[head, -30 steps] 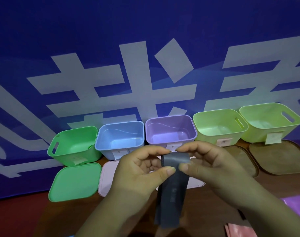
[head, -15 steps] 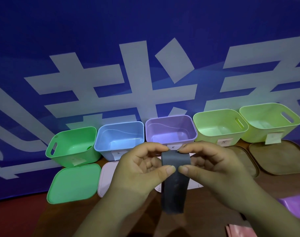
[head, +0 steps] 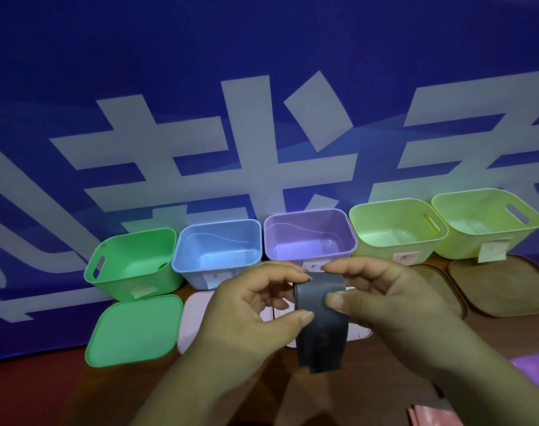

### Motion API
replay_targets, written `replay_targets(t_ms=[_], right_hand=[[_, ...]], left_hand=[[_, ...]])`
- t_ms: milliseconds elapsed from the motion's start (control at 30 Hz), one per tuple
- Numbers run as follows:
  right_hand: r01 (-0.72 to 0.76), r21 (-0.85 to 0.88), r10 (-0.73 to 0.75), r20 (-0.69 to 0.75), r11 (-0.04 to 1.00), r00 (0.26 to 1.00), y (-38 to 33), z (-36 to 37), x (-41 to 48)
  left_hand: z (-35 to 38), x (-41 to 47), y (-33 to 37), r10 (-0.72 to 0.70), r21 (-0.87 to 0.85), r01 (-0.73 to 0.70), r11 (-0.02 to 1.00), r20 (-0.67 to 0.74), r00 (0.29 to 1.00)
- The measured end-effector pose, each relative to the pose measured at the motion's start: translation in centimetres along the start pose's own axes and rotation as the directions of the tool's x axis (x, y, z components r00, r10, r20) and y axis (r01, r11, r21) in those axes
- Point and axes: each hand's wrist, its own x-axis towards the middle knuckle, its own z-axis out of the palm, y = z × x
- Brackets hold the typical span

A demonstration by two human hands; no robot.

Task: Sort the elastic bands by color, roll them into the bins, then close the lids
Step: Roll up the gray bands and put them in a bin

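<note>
Currently the left hand point(head: 255, 309) pinches the left edge of the dark grey flat elastic band point(head: 320, 327), held above the brown table point(head: 108, 395). The right hand point(head: 394, 302) pinches its curled-over top. Rolling well likely means keeping the edges aligned and the turns tight. The purple plastic bin point(head: 308, 232) has its rim just behind the fingers; the hanging tail has free room below.

Grey elastic band point(head: 320, 318) shows a smooth, matt, rubbery surface. The green bin point(head: 117, 287), blue bin point(head: 191, 276) and purple bin point(head: 305, 238) are glossy moulded plastic, tagged with matt paper labels point(head: 492, 252). The green lid point(head: 136, 330) is satin plastic on a brown, wood-look bench point(head: 507, 339).
</note>
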Motion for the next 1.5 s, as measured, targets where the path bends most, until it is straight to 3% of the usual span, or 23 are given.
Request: replay_targets(t_ms=[333, 500, 700, 1033, 1500], right_hand=[[0.042, -0.131, -0.039, 0.029, 0.990, 0.999, -0.3, 0.1, -1.1], [0.142, -0.229, -0.138, 0.034, 0.963, 0.990, -0.3, 0.1, -1.6], [0.208, -0.248, -0.214, 0.004, 0.946, 0.977, -0.3, 0.4, -2.2], [0.176, -0.226, -0.185, -0.018, 0.958, 0.983, -0.6, 0.3, -2.9], [0.209, -0.246, -0.215, 0.002, 0.947, 0.977, -0.9, 0.8, -3.6]], left_hand=[[0.6, -0.2, 0.1, -0.100, -0.124, 0.093, 0.988, -0.051, 0.994], [1.0, -0.5, 0.6, -0.183, -0.210, 0.168, 0.963, -0.057, 0.981], [1.2, -0.8, 1.1, -0.170, -0.262, 0.153, 0.953, -0.044, 0.984], [1.6, -1.8, 1.0, -0.054, -0.049, 0.054, 0.997, 0.000, 0.999], [1.4, -2.3, 1.5, -0.007, 0.029, 0.009, 1.000, -0.057, 0.998]])
